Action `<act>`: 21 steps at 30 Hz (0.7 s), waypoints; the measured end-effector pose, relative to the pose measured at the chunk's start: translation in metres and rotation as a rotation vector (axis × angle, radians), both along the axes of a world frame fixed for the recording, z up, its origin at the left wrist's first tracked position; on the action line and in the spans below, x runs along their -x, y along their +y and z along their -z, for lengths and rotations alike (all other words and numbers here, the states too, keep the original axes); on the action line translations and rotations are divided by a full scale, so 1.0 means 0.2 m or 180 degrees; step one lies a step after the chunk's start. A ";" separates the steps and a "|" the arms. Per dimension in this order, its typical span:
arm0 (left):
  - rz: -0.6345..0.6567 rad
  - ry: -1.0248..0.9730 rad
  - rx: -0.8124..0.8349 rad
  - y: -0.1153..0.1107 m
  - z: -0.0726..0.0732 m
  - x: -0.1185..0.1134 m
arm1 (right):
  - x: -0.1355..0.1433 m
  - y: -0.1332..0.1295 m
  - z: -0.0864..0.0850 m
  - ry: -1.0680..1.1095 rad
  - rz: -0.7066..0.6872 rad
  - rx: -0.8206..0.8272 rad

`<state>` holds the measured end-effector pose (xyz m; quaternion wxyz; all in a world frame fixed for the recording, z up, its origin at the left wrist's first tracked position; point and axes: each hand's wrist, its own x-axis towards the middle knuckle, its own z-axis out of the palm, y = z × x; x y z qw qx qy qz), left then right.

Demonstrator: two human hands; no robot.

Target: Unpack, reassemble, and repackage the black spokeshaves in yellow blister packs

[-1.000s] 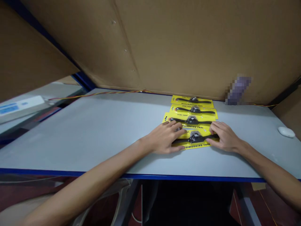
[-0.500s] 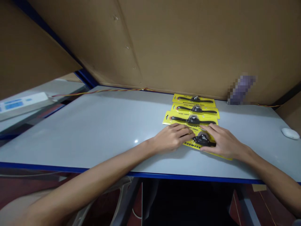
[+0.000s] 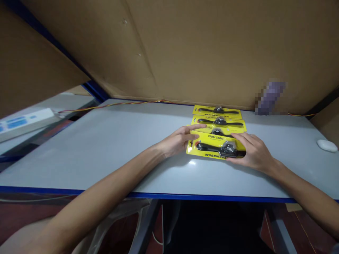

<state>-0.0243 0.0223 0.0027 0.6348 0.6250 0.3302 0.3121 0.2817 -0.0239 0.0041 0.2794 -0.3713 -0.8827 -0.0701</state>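
Yellow cardboard spoke-shave package point(image 3: 212, 146) with a black-handled metal tool under clear plastic is lying at the near end of a column of similar cards, above the pale grey tabletop point(image 3: 119, 141), its upper edge covering part of the third yellow card point(image 3: 217, 132). The right hand point(image 3: 253, 153) is pinching its right end, fingers curling over the top edge and thumb pressing along the bottom. The left hand point(image 3: 180, 141) is reaching in at the opposite end with its fingers spread apart; one fingertip is touching the upper left corner, while another is stretching over the card behind. Whether the left thumb is touching anything cannot be told. Farther back, the second yellow card point(image 3: 238, 129) and the rearmost yellow card point(image 3: 197, 112) are lying flat, printing facing up. A small white rounded object point(image 3: 327, 145) is resting well apart, near the table's right side.
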 end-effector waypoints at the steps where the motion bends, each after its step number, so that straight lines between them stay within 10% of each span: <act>1: 0.0002 0.0036 0.0078 0.01 0.01 0.01 | 0.00 0.00 0.00 0.0040 0.0048 0.0136; 13: -0.1803 0.0382 0.0531 0.16 -0.03 0.09 | 0.07 -0.01 0.00 0.0018 0.0098 0.0605; 21: -0.3057 0.2421 -0.0844 0.34 -0.01 0.78 | 0.04 -0.02 0.01 -0.0215 0.0255 0.0760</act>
